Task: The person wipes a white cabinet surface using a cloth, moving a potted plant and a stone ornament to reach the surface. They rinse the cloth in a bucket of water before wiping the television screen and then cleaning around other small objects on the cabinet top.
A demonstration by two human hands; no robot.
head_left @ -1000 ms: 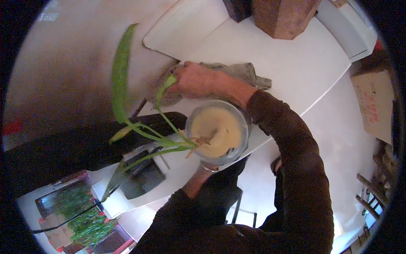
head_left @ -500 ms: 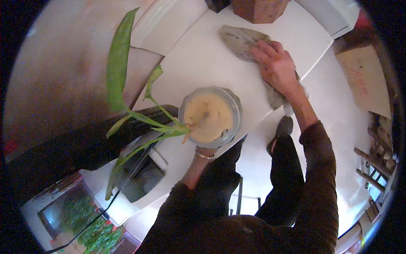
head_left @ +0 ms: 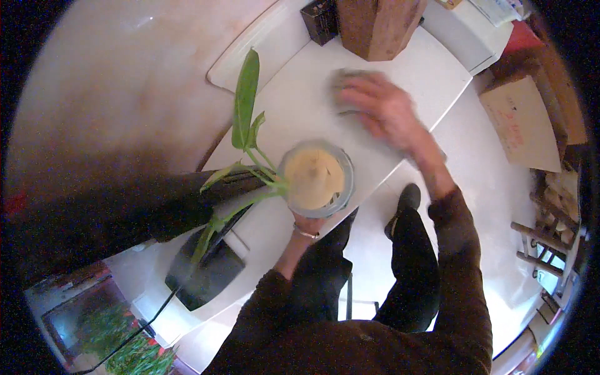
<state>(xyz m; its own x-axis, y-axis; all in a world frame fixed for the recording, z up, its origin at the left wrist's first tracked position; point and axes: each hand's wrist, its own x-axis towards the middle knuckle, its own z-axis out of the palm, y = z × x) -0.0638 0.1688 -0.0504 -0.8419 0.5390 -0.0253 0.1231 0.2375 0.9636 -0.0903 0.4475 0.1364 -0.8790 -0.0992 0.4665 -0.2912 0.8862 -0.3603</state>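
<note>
A clear round pot (head_left: 347,187) with a pale, sandy-coloured top sits in front of me near the table's front edge. From its left side grows a plant with long green leaves (head_left: 246,100). My left hand (head_left: 309,224) grips the pot from the near side and below; most of its fingers are hidden by the pot. Over the white table (head_left: 275,112), to the right of the pot, my right hand (head_left: 384,112) is blurred by motion. Its fingers press on a crumpled grey cloth (head_left: 340,80), which is mostly covered by the hand.
A tall brown wooden planter (head_left: 378,28) and a small black container (head_left: 320,22) stand at the table's far end. Left lies a black, flat-sided object (head_left: 209,275) with a dark cable (head_left: 150,322). A cardboard piece (head_left: 522,125) and wooden chair (head_left: 544,240) are at the right.
My right hand has drawn the cloth nearer to me and slightly left across the table. The view has shifted, showing more of the wooden planter. My left hand stays on the pot.
</note>
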